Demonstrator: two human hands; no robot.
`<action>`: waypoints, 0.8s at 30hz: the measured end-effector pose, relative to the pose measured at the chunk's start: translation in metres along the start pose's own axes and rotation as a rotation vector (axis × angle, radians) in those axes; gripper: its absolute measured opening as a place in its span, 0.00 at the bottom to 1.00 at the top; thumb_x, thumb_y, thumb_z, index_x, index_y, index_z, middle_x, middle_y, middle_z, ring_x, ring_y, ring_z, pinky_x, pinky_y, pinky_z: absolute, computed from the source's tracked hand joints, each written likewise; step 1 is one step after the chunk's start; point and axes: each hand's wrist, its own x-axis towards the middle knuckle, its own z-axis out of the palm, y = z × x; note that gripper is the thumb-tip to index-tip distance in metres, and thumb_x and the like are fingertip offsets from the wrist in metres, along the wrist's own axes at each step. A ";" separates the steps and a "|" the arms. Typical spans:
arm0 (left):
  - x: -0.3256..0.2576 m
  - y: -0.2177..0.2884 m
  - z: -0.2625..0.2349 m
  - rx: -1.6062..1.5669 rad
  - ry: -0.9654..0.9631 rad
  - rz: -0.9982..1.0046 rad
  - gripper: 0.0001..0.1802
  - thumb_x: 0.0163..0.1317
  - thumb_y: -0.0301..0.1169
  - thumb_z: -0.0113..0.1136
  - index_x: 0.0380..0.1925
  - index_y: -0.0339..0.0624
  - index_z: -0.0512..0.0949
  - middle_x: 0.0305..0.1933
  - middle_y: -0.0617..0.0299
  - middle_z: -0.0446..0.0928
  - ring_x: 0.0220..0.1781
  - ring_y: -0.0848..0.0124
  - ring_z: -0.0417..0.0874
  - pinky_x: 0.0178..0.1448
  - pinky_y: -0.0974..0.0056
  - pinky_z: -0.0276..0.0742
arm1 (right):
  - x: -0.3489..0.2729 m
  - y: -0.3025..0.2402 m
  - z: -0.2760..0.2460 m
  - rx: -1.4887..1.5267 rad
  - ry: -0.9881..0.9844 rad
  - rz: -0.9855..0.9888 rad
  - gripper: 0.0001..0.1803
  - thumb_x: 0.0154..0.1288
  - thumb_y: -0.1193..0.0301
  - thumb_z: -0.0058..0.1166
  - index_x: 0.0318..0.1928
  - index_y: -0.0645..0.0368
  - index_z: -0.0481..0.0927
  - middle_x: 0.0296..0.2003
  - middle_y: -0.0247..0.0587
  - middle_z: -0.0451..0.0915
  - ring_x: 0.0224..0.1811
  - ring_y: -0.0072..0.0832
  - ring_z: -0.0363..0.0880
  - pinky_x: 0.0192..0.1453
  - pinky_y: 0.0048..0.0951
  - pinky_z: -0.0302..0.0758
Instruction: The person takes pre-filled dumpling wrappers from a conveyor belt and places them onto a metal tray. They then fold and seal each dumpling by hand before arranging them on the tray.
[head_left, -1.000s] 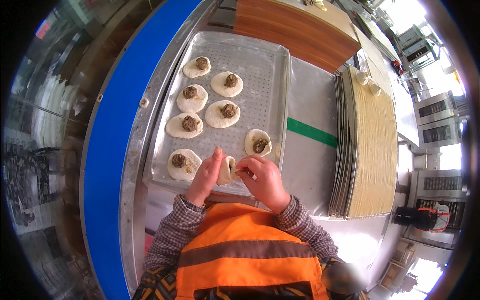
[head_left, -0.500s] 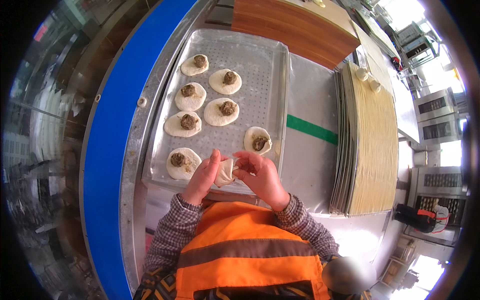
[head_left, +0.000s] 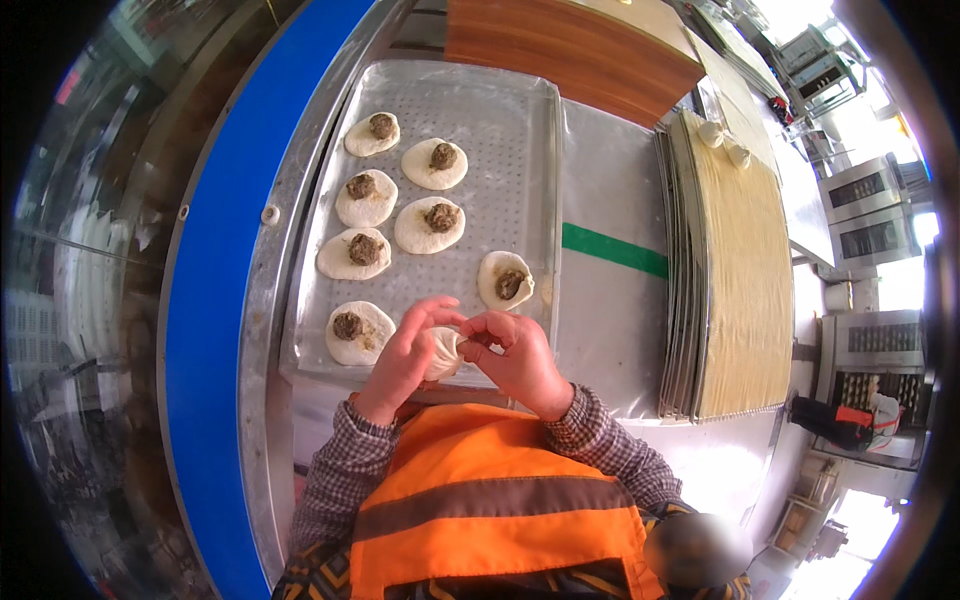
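Observation:
Between my hands, above the near edge of the perforated metal tray, is a pleated dough bun. My left hand cups it from the left. My right hand pinches the gathered dough at its other side with thumb and fingertips. Several flat dough rounds topped with brown filling lie on the tray; the nearest dough round is just left of my left hand. Beyond my right hand lies another dough round, its rim partly folded up beside the filling. Any filling inside the held bun is hidden.
A blue strip runs along the tray's left. To the right, a metal surface bears a green stripe. Past it stands a stack of trays with a pale cover and two small dough balls. A wooden box stands at the back.
My left fingers have curled over the top of the bun, and my right fingers have drawn in closer. The dough looks rounder and more gathered. The view has shifted slightly.

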 end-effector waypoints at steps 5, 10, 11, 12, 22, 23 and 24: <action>-0.004 0.009 -0.005 0.202 -0.063 -0.159 0.31 0.71 0.58 0.47 0.48 0.38 0.75 0.42 0.63 0.77 0.44 0.76 0.79 0.48 0.69 0.76 | -0.001 0.000 -0.001 -0.205 0.091 -0.408 0.08 0.56 0.81 0.62 0.38 0.63 0.80 0.32 0.45 0.82 0.31 0.37 0.83 0.36 0.31 0.80; -0.003 0.014 -0.005 -0.006 -0.066 -0.223 0.27 0.71 0.54 0.50 0.47 0.38 0.76 0.44 0.64 0.77 0.45 0.77 0.77 0.51 0.69 0.74 | -0.003 -0.008 -0.001 -0.011 0.066 -0.164 0.08 0.55 0.81 0.62 0.37 0.63 0.80 0.31 0.45 0.82 0.32 0.38 0.83 0.36 0.31 0.80; -0.002 0.015 -0.006 0.068 -0.073 -0.120 0.27 0.72 0.54 0.49 0.46 0.38 0.76 0.42 0.64 0.77 0.44 0.77 0.77 0.50 0.69 0.74 | -0.003 -0.008 -0.001 0.000 0.047 -0.151 0.09 0.55 0.81 0.62 0.37 0.63 0.80 0.31 0.45 0.82 0.33 0.39 0.83 0.36 0.31 0.80; -0.003 0.015 -0.004 0.157 -0.049 0.010 0.27 0.73 0.54 0.47 0.45 0.37 0.76 0.41 0.64 0.76 0.43 0.77 0.76 0.50 0.69 0.75 | -0.002 -0.007 -0.002 0.012 0.037 -0.130 0.09 0.55 0.81 0.62 0.38 0.63 0.79 0.31 0.46 0.82 0.33 0.39 0.84 0.36 0.31 0.80; -0.005 0.008 0.003 -0.300 0.028 -0.428 0.22 0.74 0.50 0.49 0.43 0.40 0.76 0.38 0.67 0.76 0.38 0.81 0.76 0.42 0.73 0.75 | -0.003 -0.004 0.003 -0.250 0.044 -0.417 0.10 0.55 0.81 0.61 0.39 0.62 0.80 0.33 0.46 0.83 0.31 0.45 0.82 0.35 0.38 0.80; -0.005 0.007 0.005 -0.086 0.055 -0.207 0.22 0.75 0.50 0.47 0.42 0.41 0.76 0.36 0.68 0.75 0.36 0.82 0.75 0.40 0.73 0.74 | -0.002 -0.006 0.002 -0.241 0.029 -0.398 0.10 0.55 0.81 0.62 0.39 0.62 0.79 0.33 0.46 0.83 0.31 0.44 0.82 0.35 0.38 0.80; -0.003 0.006 0.009 0.110 0.114 -0.011 0.22 0.75 0.50 0.45 0.41 0.41 0.76 0.35 0.68 0.75 0.34 0.83 0.75 0.37 0.74 0.73 | -0.001 -0.007 0.001 -0.222 0.029 -0.373 0.10 0.56 0.80 0.62 0.40 0.62 0.79 0.33 0.46 0.83 0.31 0.44 0.82 0.35 0.38 0.80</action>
